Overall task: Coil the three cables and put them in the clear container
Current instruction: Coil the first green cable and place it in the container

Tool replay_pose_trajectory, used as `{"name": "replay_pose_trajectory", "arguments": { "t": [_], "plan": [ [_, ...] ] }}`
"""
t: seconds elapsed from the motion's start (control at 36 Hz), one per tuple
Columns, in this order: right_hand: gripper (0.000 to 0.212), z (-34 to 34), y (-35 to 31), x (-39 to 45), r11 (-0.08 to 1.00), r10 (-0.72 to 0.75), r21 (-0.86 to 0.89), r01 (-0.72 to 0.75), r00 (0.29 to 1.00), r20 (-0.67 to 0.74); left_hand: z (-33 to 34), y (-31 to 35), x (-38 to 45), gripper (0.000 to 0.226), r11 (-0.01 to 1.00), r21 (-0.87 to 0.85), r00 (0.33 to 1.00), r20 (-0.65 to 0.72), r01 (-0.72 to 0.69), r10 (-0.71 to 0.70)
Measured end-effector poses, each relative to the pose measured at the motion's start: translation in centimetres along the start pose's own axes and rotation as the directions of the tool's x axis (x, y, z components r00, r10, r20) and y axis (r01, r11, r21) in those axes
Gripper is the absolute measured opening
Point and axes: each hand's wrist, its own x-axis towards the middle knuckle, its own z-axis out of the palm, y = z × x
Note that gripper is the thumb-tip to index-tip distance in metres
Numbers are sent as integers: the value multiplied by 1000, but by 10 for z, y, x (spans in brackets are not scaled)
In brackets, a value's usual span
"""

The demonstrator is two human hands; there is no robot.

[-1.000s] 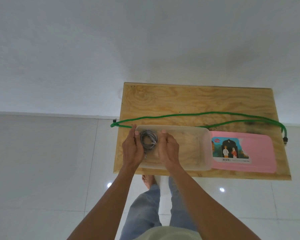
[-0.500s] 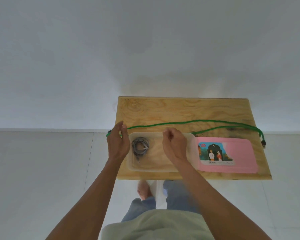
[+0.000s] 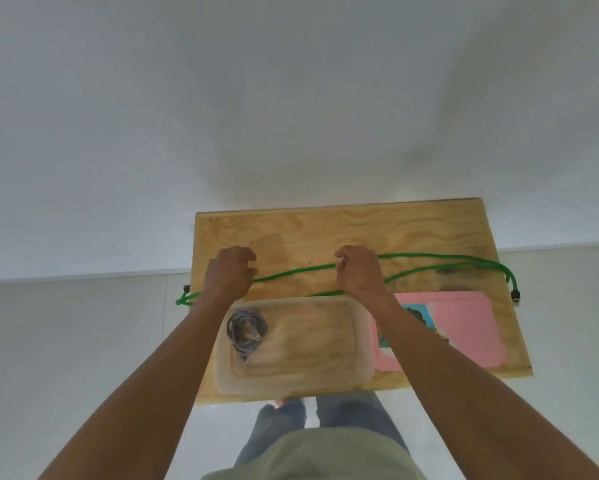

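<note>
Pinching the green cable (image 3: 294, 270) with both my left hand (image 3: 230, 271) and right hand (image 3: 358, 270), I stretch it taut beyond the clear container (image 3: 358, 344), ready for coiling.

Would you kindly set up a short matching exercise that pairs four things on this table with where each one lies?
Things:
1. grey cable
2. green cable
3. pink lid
4. container

Places:
A. stretched across the table, beyond the container
B. on the table, right of the container
C. coiled inside the container, at its left end
D. at the table's near edge, left of the pink lid

Pairs: 1-C, 2-A, 3-B, 4-D
</note>
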Motion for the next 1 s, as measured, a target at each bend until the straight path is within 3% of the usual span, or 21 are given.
{"name": "replay_pose_trajectory", "arguments": {
  "t": [0.14,0.28,0.39,0.56,0.72,0.89,1.0],
  "plan": [
    [50,-4,16,29,982,4,-187,14,995,97,9,7,26,42,989,146,982,178,38,-64],
    [38,-12,21,44,951,-53,-297,85,992,114,14,20,45,28,925,377,964,258,-34,-70],
    [35,-16,13,48,883,-111,-431,185,975,191,12,22,53,20,922,386,955,281,-19,-98],
    [42,-24,12,51,827,-116,-526,199,976,187,-14,15,63,11,985,167,986,151,46,-71],
    [40,-40,1,63,857,-142,-492,155,988,64,-52,13,59,10,996,-87,999,-27,-34,31],
    [33,-62,-48,72,911,-326,-337,238,916,-233,-91,8,53,19,985,-10,949,-267,-174,165],
    [18,-72,-77,60,927,-358,-236,291,872,-333,-121,9,35,20,965,4,877,-417,-262,240]
  ]
}}
